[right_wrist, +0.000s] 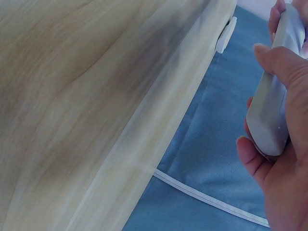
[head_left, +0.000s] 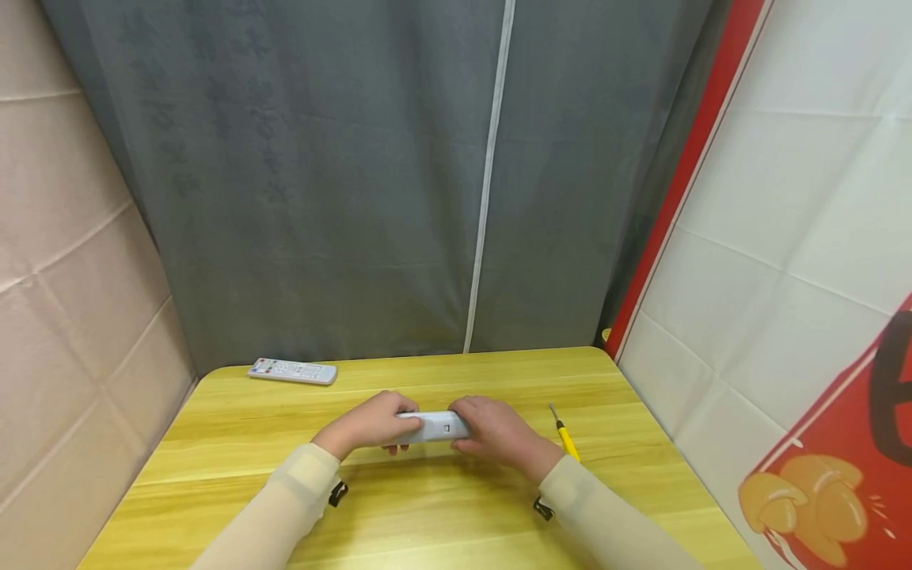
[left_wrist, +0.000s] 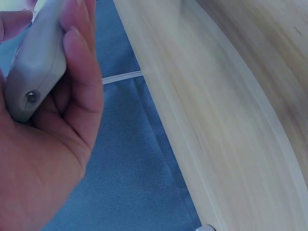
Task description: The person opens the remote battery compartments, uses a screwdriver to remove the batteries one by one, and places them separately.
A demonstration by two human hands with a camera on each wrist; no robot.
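Both hands hold a grey remote control [head_left: 436, 427] above the middle of the table, one at each end. My left hand [head_left: 374, 423] grips its left end, with the thumb along the near side. The left wrist view shows a small round bulb in that end of the remote control [left_wrist: 38, 62], against the left palm [left_wrist: 43, 168]. Around the other end curl the fingers of my right hand [head_left: 502, 434]. In the right wrist view, the right thumb lies across the smooth casing of the remote control [right_wrist: 272, 110]. Its buttons are hidden from the head view.
Another grey remote control [head_left: 293, 371] lies button side up at the table's back left. A screwdriver with a yellow handle [head_left: 567, 442] rests on the wooden table [head_left: 427, 522], just right of my right hand. A grey curtain [head_left: 342, 198] hangs behind the table.
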